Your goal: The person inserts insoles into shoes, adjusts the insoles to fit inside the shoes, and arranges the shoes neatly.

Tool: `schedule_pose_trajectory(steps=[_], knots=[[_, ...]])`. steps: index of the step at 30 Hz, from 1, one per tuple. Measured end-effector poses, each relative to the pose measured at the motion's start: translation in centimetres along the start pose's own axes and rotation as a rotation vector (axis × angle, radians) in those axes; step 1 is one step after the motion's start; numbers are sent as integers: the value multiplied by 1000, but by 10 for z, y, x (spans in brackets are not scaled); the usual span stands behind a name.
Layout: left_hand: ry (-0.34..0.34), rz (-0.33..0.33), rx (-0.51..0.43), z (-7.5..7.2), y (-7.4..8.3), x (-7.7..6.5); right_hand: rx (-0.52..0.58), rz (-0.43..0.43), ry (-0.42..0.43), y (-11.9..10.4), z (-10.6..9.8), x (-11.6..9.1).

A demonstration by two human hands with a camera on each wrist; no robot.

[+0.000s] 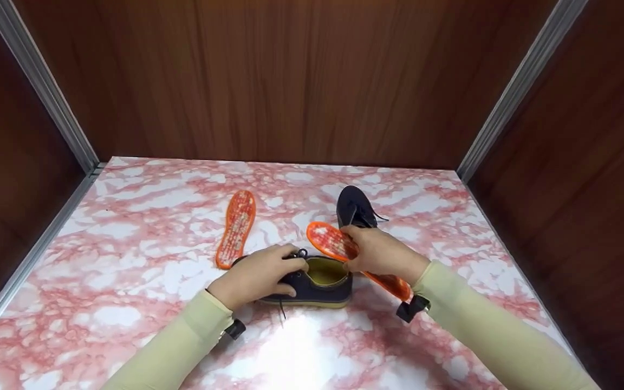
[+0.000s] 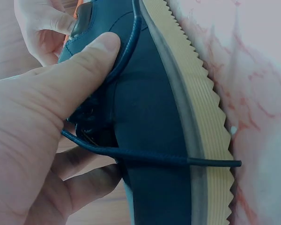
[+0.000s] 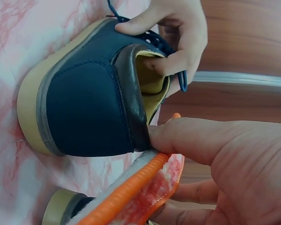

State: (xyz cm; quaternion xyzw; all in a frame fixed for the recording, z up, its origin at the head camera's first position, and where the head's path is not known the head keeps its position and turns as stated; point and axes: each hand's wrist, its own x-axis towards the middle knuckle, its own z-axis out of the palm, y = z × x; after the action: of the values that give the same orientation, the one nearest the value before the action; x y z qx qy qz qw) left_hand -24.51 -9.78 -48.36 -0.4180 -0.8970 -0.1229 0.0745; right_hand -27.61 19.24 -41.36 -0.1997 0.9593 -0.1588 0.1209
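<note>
A dark navy lace-up shoe (image 1: 323, 297) with a tan ridged sole sits sideways on the table, its yellow-lined opening facing up. Over its laces, my left hand (image 1: 260, 276) grips the upper; the left wrist view shows the thumb (image 2: 91, 58) on the near side and a loose lace (image 2: 150, 155) hanging across the sole. My right hand (image 1: 385, 254) holds an orange-edged, red-and-white insole (image 1: 328, 239) at its middle, behind the heel. In the right wrist view the right thumb (image 3: 187, 138) is right at the heel collar (image 3: 133, 101), with the insole's orange rim below.
A second orange insole (image 1: 237, 225) lies flat beyond the left hand. Behind the right hand stands another navy shoe (image 1: 351, 200), toe pointing away. Brown wood-grain panels (image 1: 247, 81) enclose the pink-and-white marbled table (image 1: 111, 314) at the back and both sides.
</note>
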Motion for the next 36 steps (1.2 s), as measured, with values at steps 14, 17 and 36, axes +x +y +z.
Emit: schedule_pose_trajectory(steps=[14, 17, 36], knots=[[-7, -25, -39, 2, 0, 2, 11, -10, -47, 2, -18, -9], [-14, -30, -39, 0, 1, 2, 6, -19, -55, 3, -25, -13], [1, -13, -21, -1, 2, 3, -219, -88, -134, -1, -38, -36]])
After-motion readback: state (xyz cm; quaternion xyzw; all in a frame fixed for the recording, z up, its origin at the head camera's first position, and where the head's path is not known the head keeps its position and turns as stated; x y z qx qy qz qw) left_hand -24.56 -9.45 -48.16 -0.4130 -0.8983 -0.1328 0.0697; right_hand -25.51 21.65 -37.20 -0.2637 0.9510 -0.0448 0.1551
